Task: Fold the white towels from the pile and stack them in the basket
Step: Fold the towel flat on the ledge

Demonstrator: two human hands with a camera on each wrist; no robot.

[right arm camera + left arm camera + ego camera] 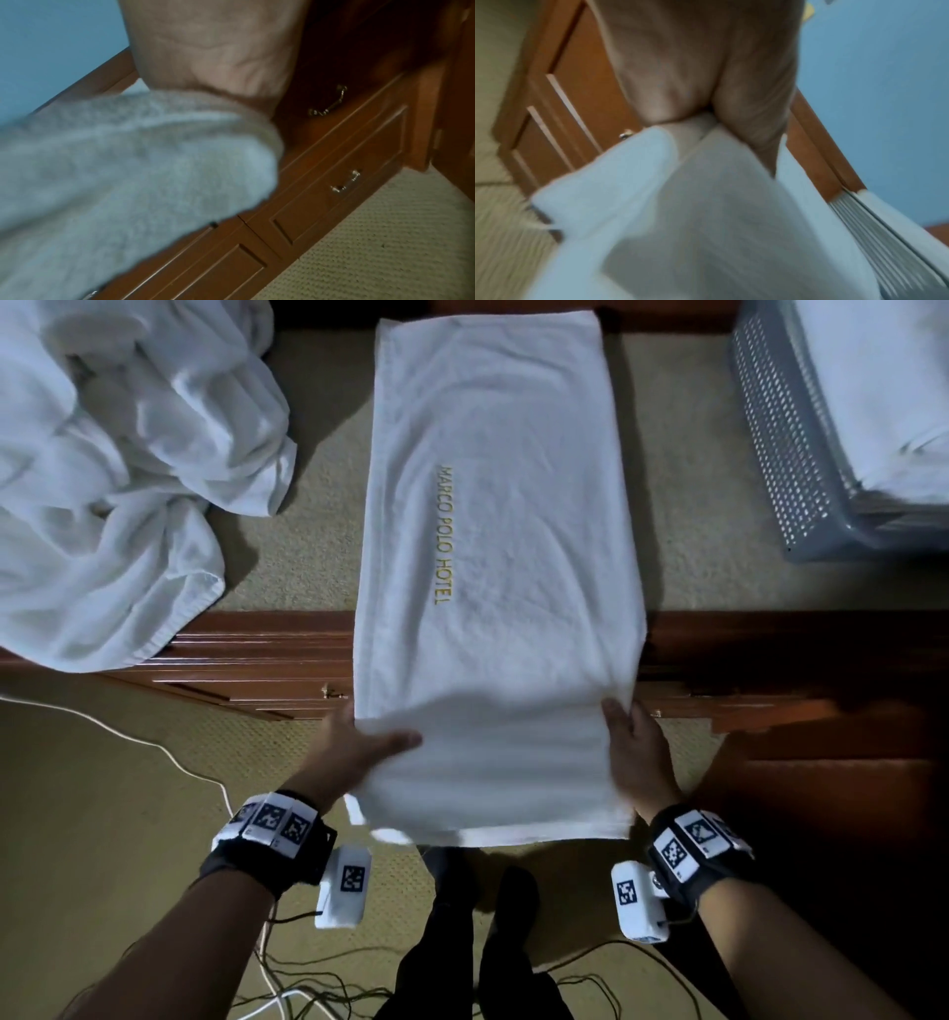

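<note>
On counter, centre: towel (pixel 493 546), near end overhanging. Left hand (pixel 354 752) and right hand (pixel 639 757) are gripping its near corners, fingers curled round cloth. Advice: be lifting evenly, aligning edges. Basket (pixel 785 454) right.

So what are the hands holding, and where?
The towel: left hand and right hand each grip a side of its near, overhanging end.
</note>
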